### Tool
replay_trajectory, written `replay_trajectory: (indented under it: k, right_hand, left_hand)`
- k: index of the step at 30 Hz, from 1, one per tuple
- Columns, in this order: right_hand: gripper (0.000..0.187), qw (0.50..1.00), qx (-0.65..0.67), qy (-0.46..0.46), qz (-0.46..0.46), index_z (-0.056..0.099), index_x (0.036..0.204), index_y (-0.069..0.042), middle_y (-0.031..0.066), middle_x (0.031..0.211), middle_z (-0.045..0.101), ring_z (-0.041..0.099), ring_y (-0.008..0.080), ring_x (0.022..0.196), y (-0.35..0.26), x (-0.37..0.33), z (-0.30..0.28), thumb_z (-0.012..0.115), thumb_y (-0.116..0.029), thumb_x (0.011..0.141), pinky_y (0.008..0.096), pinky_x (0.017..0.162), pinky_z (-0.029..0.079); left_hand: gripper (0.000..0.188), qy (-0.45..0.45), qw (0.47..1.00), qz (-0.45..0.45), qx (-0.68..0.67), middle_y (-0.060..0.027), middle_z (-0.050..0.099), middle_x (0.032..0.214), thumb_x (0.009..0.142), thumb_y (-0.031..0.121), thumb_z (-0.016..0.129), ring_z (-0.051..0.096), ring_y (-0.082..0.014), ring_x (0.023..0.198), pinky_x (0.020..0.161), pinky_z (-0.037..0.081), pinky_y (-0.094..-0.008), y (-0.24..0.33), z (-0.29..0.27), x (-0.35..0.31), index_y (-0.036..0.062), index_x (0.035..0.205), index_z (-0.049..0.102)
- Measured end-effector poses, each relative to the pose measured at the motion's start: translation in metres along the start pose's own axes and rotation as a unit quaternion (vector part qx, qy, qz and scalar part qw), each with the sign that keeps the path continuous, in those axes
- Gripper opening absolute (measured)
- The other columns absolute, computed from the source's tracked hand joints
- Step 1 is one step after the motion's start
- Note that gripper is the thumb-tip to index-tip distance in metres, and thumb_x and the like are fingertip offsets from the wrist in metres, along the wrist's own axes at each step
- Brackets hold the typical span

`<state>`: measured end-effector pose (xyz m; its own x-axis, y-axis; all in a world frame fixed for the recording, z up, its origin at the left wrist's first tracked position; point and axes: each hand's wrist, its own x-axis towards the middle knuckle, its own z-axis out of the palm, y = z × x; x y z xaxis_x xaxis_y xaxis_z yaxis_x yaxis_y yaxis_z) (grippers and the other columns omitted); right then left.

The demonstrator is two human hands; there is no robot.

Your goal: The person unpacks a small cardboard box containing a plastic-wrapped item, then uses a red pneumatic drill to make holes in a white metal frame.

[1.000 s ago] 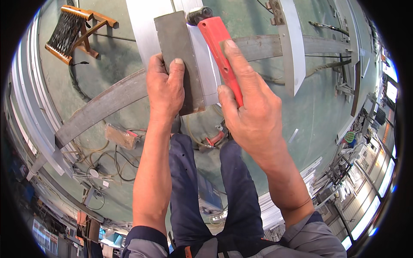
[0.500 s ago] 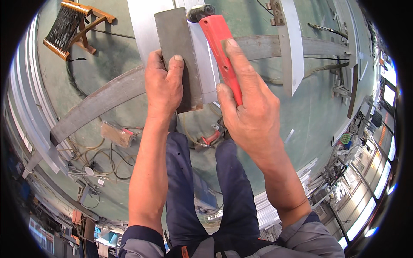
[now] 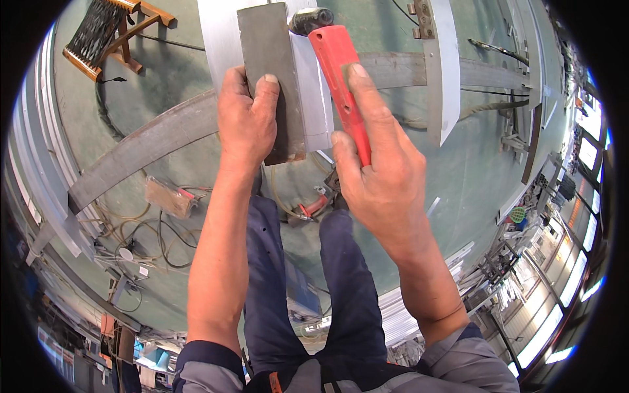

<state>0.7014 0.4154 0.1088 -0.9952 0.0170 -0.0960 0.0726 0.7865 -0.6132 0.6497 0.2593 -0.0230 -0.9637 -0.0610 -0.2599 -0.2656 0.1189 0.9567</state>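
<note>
My left hand (image 3: 247,124) is closed on the left edge of a flat dark-grey metal plate (image 3: 268,52), its thumb lying on the upper face. Beneath the plate, a long silver metal piece (image 3: 316,108) extends away from me. A hammer (image 3: 337,62) with a red handle is in my right hand (image 3: 386,157), the fingers wrapped round the handle and the index finger stretched along it. Its dark head (image 3: 311,21) is over the silver piece, just right of the plate's far end. Whether the head touches the metal I cannot tell.
A grey metal beam (image 3: 144,150) crosses under the work. At right stands a light metal profile (image 3: 442,92) with a hinge-like fitting. A wooden-framed folding stool (image 3: 101,33) is far left. Hoses and cables (image 3: 164,239), a clear-wrapped packet (image 3: 169,196) and a red-handled tool (image 3: 313,208) lie on the floor.
The view has shifted slightly, so the floor things sit a little higher and further left. Both hands keep their grips, and the hammer stays nearly in place beside the plate.
</note>
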Motion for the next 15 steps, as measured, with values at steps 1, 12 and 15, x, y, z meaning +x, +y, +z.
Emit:
replay_trajectory:
  k: [1, 12, 15]
  right_hand:
    - [0.065, 1.000, 0.000, -0.002, 0.001, 0.049, 0.149, 0.002, 0.0213, 0.142, 0.061, 0.067, 0.0373, 0.121, -0.0001, -0.0007, -0.0004, 0.067, 0.008, 0.087, 0.0403, 0.098, 0.055]
    - [0.065, 1.000, 0.015, 0.001, 0.003, 0.047, 0.149, 0.003, 0.0226, 0.143, 0.060, 0.065, 0.0372, 0.125, 0.0013, -0.0048, 0.0008, 0.067, 0.008, 0.087, 0.0405, 0.100, 0.054]
    - [0.065, 1.000, 0.015, 0.005, 0.002, 0.047, 0.149, 0.003, 0.0227, 0.143, 0.060, 0.064, 0.0375, 0.125, 0.0018, -0.0051, 0.0021, 0.067, 0.008, 0.087, 0.0406, 0.101, 0.054]
  left_hand:
    - [0.033, 0.000, 1.000, 0.002, -0.003, -0.0145, 0.069, 0.100, 0.100, 0.023, 0.064, 0.062, -0.0190, 0.089, 0.083, 0.051, -0.0333, -0.0010, 0.0000, 0.0004, -0.0073, 0.113, 0.060]
    - [0.033, 0.009, 1.000, 0.004, 0.002, -0.0139, 0.069, 0.097, 0.100, 0.023, 0.065, 0.063, -0.0192, 0.087, 0.080, 0.052, -0.0336, -0.0025, 0.0016, 0.0010, -0.0073, 0.112, 0.061]
    - [0.033, 0.008, 1.000, 0.003, 0.009, -0.0143, 0.070, 0.098, 0.100, 0.023, 0.066, 0.063, -0.0194, 0.087, 0.081, 0.052, -0.0337, -0.0016, 0.0015, 0.0007, -0.0075, 0.112, 0.061]
